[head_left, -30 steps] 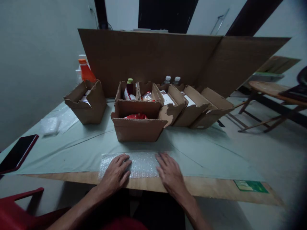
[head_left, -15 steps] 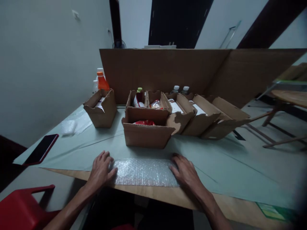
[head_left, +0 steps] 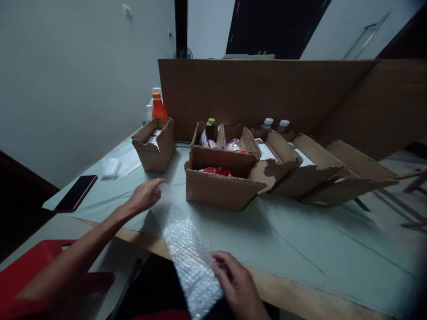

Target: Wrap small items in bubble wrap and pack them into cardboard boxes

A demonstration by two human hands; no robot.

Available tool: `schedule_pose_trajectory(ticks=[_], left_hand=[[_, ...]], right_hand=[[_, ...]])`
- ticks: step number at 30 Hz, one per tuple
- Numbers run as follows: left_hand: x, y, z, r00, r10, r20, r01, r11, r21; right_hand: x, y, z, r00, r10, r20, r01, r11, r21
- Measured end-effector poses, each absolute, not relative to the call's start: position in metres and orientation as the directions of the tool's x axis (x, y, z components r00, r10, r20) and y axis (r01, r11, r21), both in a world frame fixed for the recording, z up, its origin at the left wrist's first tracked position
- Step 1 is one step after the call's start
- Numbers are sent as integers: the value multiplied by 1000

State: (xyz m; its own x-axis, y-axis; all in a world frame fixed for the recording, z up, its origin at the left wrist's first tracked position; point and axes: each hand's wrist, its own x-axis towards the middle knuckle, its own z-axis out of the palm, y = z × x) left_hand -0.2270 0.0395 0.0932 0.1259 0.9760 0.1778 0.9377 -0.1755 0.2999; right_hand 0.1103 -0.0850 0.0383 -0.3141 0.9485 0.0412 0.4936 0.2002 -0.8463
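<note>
A sheet of bubble wrap (head_left: pixel 187 249) hangs lifted off the table between my two hands. My left hand (head_left: pixel 144 195) pinches its far upper end, above the pale green table cover (head_left: pixel 293 240). My right hand (head_left: pixel 235 284) grips its near lower end, close to the wooden table edge and my lap. Just beyond the wrap stands an open cardboard box (head_left: pixel 220 186) with something red inside.
A row of open cardboard boxes (head_left: pixel 300 169) runs right, with bottles behind. A separate box (head_left: pixel 154 144) and an orange bottle (head_left: pixel 158 107) stand at the left. A phone (head_left: pixel 76 193) and more bubble wrap (head_left: pixel 116 164) lie at the left. Tall cardboard sheet (head_left: pixel 253 93) behind. Red chair (head_left: pixel 30 266).
The bubble wrap lay flat on the table under both hands. Now it is lifted and turned, my left hand raised forward, my right hand drawn back. The view has swung left.
</note>
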Motion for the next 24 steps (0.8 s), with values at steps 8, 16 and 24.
schedule_pose_trajectory(ticks=[8, 16, 24], left_hand=[[-187, 115, 92, 290, 918, 271, 895, -360, 263], [-244, -58, 96, 499, 859, 116, 587, -433, 685], [-204, -114, 49, 284, 931, 228, 718, -364, 593]], right_hand=[[20, -94, 30, -333, 926, 179, 316, 288, -904], [25, -92, 21, -269, 956, -120, 21, -118, -993], [23, -91, 34, -245, 897, -368, -124, -406, -906]])
